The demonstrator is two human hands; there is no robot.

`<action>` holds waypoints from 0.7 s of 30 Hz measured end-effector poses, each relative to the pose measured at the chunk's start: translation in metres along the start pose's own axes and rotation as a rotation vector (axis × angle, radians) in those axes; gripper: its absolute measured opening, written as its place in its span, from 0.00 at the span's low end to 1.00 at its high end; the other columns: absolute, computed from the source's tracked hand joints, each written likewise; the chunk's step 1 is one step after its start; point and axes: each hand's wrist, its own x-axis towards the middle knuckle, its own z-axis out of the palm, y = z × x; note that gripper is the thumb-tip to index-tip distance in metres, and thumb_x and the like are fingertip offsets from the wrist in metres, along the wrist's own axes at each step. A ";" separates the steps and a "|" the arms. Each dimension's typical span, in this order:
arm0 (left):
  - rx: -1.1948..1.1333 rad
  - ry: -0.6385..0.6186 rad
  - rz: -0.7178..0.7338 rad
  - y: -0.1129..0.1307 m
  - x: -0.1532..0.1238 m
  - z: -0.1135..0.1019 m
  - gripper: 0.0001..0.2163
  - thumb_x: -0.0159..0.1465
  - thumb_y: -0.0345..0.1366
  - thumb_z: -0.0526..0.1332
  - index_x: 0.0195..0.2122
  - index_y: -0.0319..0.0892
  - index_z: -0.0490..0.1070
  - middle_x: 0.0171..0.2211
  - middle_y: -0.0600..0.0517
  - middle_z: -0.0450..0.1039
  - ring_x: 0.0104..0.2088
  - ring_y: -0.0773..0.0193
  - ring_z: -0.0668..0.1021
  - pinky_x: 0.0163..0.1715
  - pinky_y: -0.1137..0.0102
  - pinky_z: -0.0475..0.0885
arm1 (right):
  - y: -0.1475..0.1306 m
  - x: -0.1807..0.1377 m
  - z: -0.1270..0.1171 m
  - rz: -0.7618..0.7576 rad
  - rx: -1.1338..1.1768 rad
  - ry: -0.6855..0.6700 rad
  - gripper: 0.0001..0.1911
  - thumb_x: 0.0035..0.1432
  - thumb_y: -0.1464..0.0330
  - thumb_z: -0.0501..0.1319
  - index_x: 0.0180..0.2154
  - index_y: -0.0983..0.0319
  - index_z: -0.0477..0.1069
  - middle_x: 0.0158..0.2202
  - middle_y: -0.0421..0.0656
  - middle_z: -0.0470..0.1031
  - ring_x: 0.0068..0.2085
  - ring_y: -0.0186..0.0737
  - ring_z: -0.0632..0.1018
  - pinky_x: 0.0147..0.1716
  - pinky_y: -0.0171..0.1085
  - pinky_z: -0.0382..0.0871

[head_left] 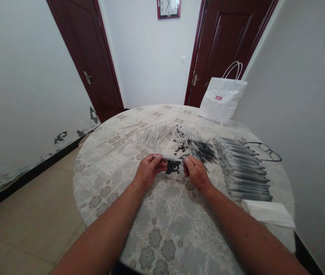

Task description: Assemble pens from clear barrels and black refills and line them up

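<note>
Between my two hands lies a clear pen barrel [171,158], held level above the table. My left hand [150,169] pinches its left end between thumb and fingers. At the other end, my right hand [196,170] is closed on the barrel, and its fingertips hide what is there. Just behind and below the barrel sits a small pile of black pen parts [173,167]. Loose clear barrels [155,135] are spread beyond my left hand. Dark thin refills [204,149] lie in a heap beyond my right hand, near scattered small black pieces [181,147].
Rows of pens [245,170] are stacked on the right of the round patterned table [153,214]. Eyeglasses [265,152] rest beside them. A white paper bag [222,99] stands at the back right, and a folded white packet [268,214] lies at the near right.
</note>
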 end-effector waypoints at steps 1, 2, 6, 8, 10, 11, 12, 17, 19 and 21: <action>0.012 0.005 0.009 0.001 0.000 -0.001 0.14 0.58 0.41 0.70 0.40 0.38 0.73 0.34 0.47 0.79 0.30 0.63 0.81 0.33 0.65 0.79 | 0.001 0.000 0.000 0.004 0.004 0.006 0.24 0.69 0.55 0.48 0.24 0.59 0.64 0.18 0.36 0.67 0.21 0.34 0.68 0.25 0.34 0.60; 0.023 0.014 0.014 0.001 0.000 -0.002 0.14 0.58 0.41 0.70 0.40 0.38 0.74 0.35 0.47 0.79 0.30 0.63 0.81 0.32 0.65 0.79 | 0.002 0.001 0.000 0.010 0.011 0.010 0.24 0.69 0.55 0.48 0.24 0.59 0.64 0.18 0.36 0.66 0.21 0.34 0.68 0.25 0.34 0.60; 0.064 0.038 0.018 0.002 0.000 -0.006 0.16 0.56 0.42 0.71 0.41 0.38 0.74 0.35 0.47 0.79 0.28 0.65 0.79 0.32 0.64 0.79 | 0.007 0.003 0.002 0.073 0.091 -0.004 0.25 0.68 0.52 0.49 0.24 0.59 0.64 0.17 0.36 0.66 0.18 0.34 0.67 0.21 0.34 0.60; 0.089 0.040 0.033 0.002 0.001 -0.007 0.16 0.56 0.42 0.71 0.40 0.38 0.75 0.35 0.47 0.79 0.28 0.65 0.79 0.32 0.64 0.79 | 0.008 0.004 0.002 0.096 0.126 -0.029 0.25 0.68 0.52 0.48 0.24 0.59 0.65 0.17 0.36 0.66 0.18 0.34 0.67 0.20 0.34 0.60; 0.110 0.045 0.053 0.002 0.002 -0.008 0.16 0.56 0.43 0.70 0.40 0.38 0.75 0.36 0.46 0.79 0.28 0.65 0.79 0.31 0.65 0.79 | 0.008 0.005 0.000 0.058 0.102 -0.048 0.22 0.67 0.53 0.50 0.28 0.60 0.68 0.20 0.37 0.70 0.20 0.34 0.70 0.22 0.33 0.63; 0.122 0.047 0.060 0.002 0.002 -0.007 0.16 0.57 0.43 0.70 0.41 0.38 0.75 0.36 0.46 0.79 0.28 0.65 0.79 0.31 0.65 0.79 | 0.007 0.005 -0.002 0.028 0.078 -0.055 0.19 0.66 0.54 0.51 0.33 0.60 0.70 0.24 0.38 0.72 0.22 0.34 0.71 0.23 0.33 0.64; 0.140 0.047 0.063 0.002 0.001 -0.007 0.16 0.57 0.43 0.70 0.41 0.38 0.75 0.37 0.46 0.79 0.28 0.65 0.79 0.32 0.64 0.79 | 0.007 0.006 -0.004 -0.001 0.053 -0.064 0.16 0.65 0.55 0.53 0.37 0.60 0.71 0.27 0.38 0.74 0.23 0.34 0.73 0.24 0.33 0.65; 0.301 0.032 0.046 0.007 0.001 -0.001 0.18 0.58 0.44 0.68 0.45 0.38 0.75 0.39 0.44 0.80 0.31 0.63 0.80 0.32 0.64 0.79 | 0.007 0.012 -0.018 -0.097 -0.095 -0.049 0.14 0.65 0.59 0.54 0.41 0.59 0.74 0.25 0.37 0.73 0.25 0.36 0.73 0.28 0.33 0.66; 0.406 0.034 0.071 0.013 0.004 0.002 0.18 0.60 0.44 0.66 0.47 0.39 0.74 0.40 0.44 0.80 0.32 0.62 0.80 0.31 0.65 0.78 | 0.011 0.017 -0.026 -0.107 -0.147 0.096 0.15 0.66 0.59 0.53 0.41 0.59 0.74 0.24 0.37 0.72 0.26 0.37 0.73 0.29 0.34 0.66; 0.594 0.057 0.109 0.019 0.011 0.005 0.16 0.60 0.42 0.64 0.46 0.39 0.74 0.38 0.45 0.80 0.31 0.61 0.80 0.29 0.67 0.77 | 0.017 0.021 -0.035 -0.102 -0.198 0.267 0.16 0.67 0.59 0.53 0.43 0.60 0.74 0.26 0.39 0.74 0.28 0.39 0.74 0.32 0.35 0.67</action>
